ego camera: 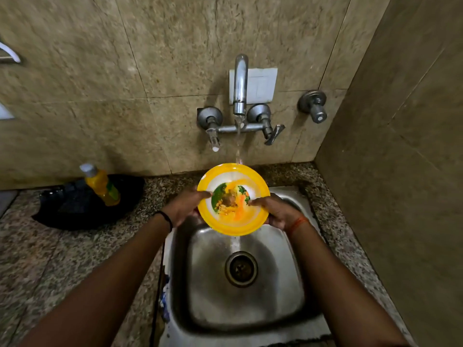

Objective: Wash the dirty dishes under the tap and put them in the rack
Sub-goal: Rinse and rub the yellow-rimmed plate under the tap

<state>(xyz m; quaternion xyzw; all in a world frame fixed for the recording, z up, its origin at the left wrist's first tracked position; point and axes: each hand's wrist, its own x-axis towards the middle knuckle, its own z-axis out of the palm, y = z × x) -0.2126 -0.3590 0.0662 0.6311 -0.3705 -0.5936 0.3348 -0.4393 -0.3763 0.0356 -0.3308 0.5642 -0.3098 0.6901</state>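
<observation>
A yellow-rimmed plate (258,216) with a white face and green, orange and brown smears in its middle is held tilted over the steel sink (288,284). My left hand (186,206) grips its left edge and my right hand (273,212) grips its right edge, thumbs on the face. Water runs from the wall tap (240,83) onto the plate's upper rim and drains off the lower rim toward the drain (241,269).
A yellow soap bottle (101,185) stands on a black pan or tray (75,211) on the speckled granite counter (50,259) at the left. Tiled walls close the back and right. A separate valve (314,106) sticks out right of the tap.
</observation>
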